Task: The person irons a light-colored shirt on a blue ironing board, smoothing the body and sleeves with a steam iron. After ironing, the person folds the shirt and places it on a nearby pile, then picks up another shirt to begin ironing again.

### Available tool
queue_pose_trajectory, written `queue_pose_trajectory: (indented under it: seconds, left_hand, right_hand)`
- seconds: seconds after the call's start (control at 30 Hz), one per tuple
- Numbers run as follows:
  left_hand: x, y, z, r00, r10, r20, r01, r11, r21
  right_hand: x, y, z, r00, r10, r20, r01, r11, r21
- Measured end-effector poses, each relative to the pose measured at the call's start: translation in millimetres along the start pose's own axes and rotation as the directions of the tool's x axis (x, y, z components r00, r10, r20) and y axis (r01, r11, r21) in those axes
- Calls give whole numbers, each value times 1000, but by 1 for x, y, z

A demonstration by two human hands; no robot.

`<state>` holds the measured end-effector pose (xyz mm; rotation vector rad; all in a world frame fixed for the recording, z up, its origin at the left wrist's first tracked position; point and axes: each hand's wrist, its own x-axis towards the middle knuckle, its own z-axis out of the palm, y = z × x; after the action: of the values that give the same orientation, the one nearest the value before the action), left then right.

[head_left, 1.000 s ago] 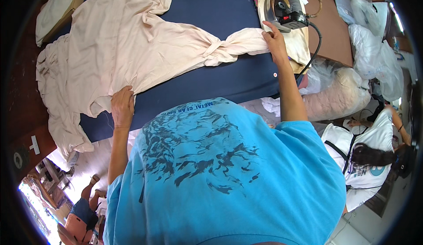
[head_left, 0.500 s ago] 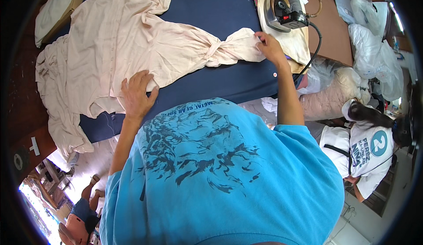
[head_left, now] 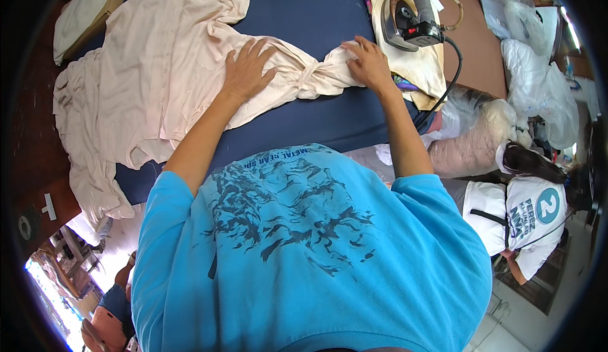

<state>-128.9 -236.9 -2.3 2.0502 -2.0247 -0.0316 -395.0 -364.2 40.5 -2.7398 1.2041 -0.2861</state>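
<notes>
A pale cream button-front garment [head_left: 142,86] lies spread on the dark blue padded surface, one sleeve stretched to the right. That sleeve is gathered by a tied band [head_left: 307,73] before its flared end. My left hand [head_left: 249,73] rests flat on the upper part of the sleeve, fingers spread. Over the flared sleeve end lies my right hand [head_left: 369,65], its fingers apart and touching the cloth. An iron [head_left: 408,22] with a grey handle and black cord stands beyond my right hand on a cream cloth pad [head_left: 434,67], and no hand touches it.
The blue ironing surface [head_left: 304,3] has a brown board [head_left: 478,48] at its right. Clear plastic bags [head_left: 538,79] and a wrapped bundle [head_left: 472,152] lie farther right. A person in a white shirt [head_left: 535,216] is at the right, another person [head_left: 107,326] at lower left.
My left hand has moved right and away from me, from the garment's lower edge onto the sleeve. My right hand has shifted slightly left over the sleeve end.
</notes>
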Motion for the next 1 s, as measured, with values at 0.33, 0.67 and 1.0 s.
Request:
queue_pose_trajectory:
  seconds: [0.33,0.67,1.0]
  left_hand:
    - [7,-22,0,1000,28,13,-26,988,-152]
    - [77,-49,-28,964,-110,243,53,972,229]
    - [47,65,-1,995,101,-11,-98,940,-328]
  right_hand:
    - [-12,19,-19,987,95,131,-77,988,-137]
    - [36,-28,8,998,32,46,-39,985,168]
    - [-5,20,10,780,626,21,-568,692,446]
